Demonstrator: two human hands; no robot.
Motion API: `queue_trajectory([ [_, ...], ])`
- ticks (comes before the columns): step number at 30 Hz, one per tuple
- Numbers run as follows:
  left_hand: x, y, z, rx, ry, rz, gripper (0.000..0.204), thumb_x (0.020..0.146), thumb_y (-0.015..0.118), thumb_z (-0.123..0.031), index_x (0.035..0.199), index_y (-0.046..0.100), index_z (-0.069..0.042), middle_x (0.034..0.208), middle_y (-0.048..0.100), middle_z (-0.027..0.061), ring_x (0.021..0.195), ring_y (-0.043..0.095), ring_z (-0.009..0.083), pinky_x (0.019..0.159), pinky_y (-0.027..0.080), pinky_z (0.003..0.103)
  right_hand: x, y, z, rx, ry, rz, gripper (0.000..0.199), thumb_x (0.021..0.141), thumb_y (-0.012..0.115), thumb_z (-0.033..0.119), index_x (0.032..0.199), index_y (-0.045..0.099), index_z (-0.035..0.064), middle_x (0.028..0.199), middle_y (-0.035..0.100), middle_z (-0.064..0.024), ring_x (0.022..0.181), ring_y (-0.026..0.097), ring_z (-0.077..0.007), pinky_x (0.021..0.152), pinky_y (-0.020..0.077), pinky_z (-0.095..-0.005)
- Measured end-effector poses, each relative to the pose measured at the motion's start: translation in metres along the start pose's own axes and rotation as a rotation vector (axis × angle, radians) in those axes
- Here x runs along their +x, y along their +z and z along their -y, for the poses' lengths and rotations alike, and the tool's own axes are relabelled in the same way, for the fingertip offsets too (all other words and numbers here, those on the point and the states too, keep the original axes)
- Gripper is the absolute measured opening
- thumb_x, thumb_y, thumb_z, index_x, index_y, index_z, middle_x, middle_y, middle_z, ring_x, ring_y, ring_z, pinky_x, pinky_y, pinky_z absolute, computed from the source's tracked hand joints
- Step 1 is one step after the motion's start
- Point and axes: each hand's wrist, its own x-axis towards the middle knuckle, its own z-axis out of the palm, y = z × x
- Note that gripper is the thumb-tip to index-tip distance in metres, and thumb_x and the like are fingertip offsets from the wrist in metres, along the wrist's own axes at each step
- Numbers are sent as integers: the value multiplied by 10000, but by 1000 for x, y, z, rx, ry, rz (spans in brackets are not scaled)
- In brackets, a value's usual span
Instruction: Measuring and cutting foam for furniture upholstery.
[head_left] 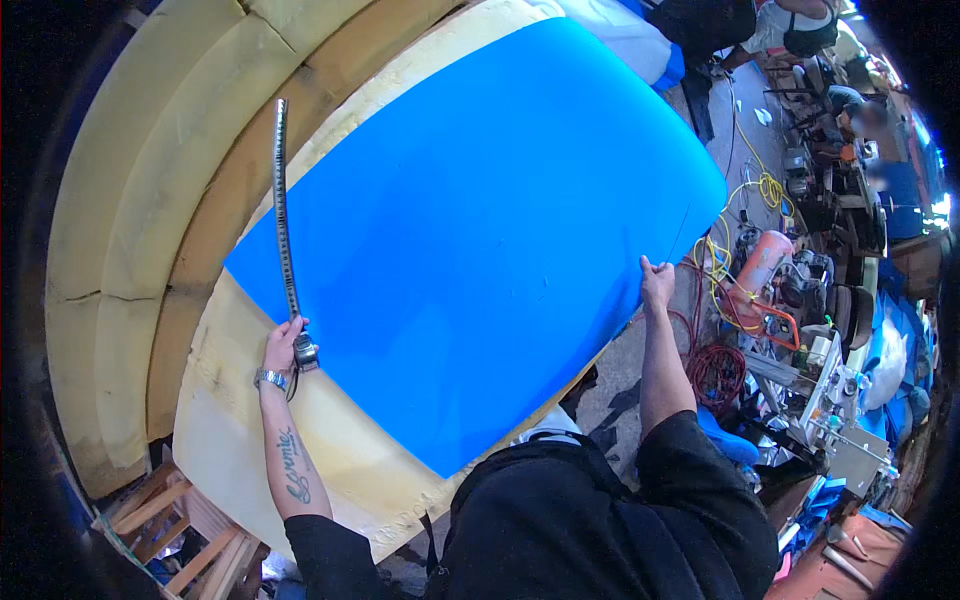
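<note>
Left hand [280,345]: grip closed around the case of a tape measure [306,352], near the blue sheet's left edge.
Tape blade [281,200]: drawn out, pointing away from the person, crossing the sheet's left corner in view.
Right hand [657,285]: fingers curled at the sheet's right edge; whether the grip holds anything cannot be told.
Blue sheet [480,200]: spread over a pale yellow foam slab [240,400].
Right background: coiled red hose [717,380], yellow cord [770,190].
</note>
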Motion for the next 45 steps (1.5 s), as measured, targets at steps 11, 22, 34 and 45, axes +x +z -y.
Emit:
queue_trajectory([
  [11,-142,-21,-71,5,317,-24,264,826,524,-274,828,572,-14,639,525,9,490,545,101,421,416,211,-22,3,-30,-72,51,67,490,643,682,351,920,542,-29,863,599,-150,814,576,-282,693,442,-371],
  [22,-239,-193,-17,505,575,-427,305,822,510,-311,829,589,-16,640,541,27,532,544,122,488,421,246,-194,-114,61,587,-299,394,301,699,643,135,628,359,64,594,388,-1,521,362,-87,442,322,-272],
  [34,-303,-305,257,770,185,-812,310,802,498,-319,831,602,-29,636,560,116,605,546,179,575,411,332,-381,-21,-41,-29,-329,665,245,746,610,226,811,468,38,615,537,-87,469,533,-154,388,408,-307],
  [45,-286,-76,266,827,302,17,279,771,528,-345,819,631,-90,706,593,135,682,576,245,612,426,361,-341,-76,-57,230,-191,677,258,785,559,253,751,435,29,647,508,-61,503,568,-150,366,444,-281],
])
